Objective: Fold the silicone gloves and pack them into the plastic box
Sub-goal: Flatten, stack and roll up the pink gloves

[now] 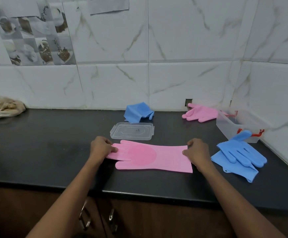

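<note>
A pink silicone glove (157,158) lies flat across the black counter (53,152), fingers pointing left. My left hand (101,148) pinches its fingertips and my right hand (197,152) pinches its cuff. A second pink glove (200,113) lies at the back right by the wall. One blue glove (241,155) lies spread at the right; another blue glove (137,113) sits folded at the back. The clear plastic box (229,127) with red clips stands open at the far right. Its clear lid (132,131) lies just behind the held glove.
A plastic bag of brownish items (2,107) rests at the back left against the tiled wall. The counter's front edge runs just below my forearms, with cabinet handles (84,219) underneath.
</note>
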Tool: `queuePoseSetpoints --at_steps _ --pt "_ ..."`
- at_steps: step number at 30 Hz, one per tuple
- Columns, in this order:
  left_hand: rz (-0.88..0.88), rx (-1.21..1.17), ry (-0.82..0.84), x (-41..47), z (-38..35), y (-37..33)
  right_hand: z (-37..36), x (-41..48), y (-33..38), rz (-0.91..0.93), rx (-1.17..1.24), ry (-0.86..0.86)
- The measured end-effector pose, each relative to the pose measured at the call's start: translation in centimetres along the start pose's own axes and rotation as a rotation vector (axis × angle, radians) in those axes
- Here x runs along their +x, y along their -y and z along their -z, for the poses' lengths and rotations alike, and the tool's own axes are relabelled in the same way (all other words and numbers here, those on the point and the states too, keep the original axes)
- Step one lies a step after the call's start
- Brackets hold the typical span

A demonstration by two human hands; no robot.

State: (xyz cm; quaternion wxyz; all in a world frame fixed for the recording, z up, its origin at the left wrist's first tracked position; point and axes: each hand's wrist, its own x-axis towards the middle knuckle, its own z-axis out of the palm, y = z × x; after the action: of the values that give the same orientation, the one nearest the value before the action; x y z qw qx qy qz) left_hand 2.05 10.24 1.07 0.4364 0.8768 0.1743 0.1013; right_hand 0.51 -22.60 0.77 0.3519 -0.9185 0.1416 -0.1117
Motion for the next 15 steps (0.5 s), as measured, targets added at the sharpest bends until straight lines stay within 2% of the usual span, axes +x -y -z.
queuePoseSetpoints --at_steps 3,5,6,8,10,12,15 --pt "-0.097 0.231 -0.101 -0.3 -0.4 -0.4 -0.3 -0.6 0.2 0.039 -0.132 -0.023" --pt "-0.284 0.323 -0.184 -0.9 -1.0 -0.7 -0.6 -1.1 0.4 0.063 -0.258 -0.041" --pt "-0.392 0.306 -0.152 -1.2 -1.4 -1.1 -0.7 -1.3 0.4 0.081 -0.324 -0.05" --pt "-0.537 0.329 0.048 -1.8 -2.4 -1.8 -0.7 -1.4 0.5 0.134 -0.415 -0.067" --pt "-0.514 0.508 0.221 -2.1 -3.3 -2.9 -0.6 -1.3 0.4 0.188 -0.464 -0.059" --pt "-0.486 0.629 0.223 -2.2 -4.0 -4.5 -0.3 -0.7 0.3 0.221 -0.481 -0.025" --pt "-0.546 0.531 0.233 -2.1 -6.0 -7.8 0.5 0.6 -0.2 0.239 -0.332 0.068"
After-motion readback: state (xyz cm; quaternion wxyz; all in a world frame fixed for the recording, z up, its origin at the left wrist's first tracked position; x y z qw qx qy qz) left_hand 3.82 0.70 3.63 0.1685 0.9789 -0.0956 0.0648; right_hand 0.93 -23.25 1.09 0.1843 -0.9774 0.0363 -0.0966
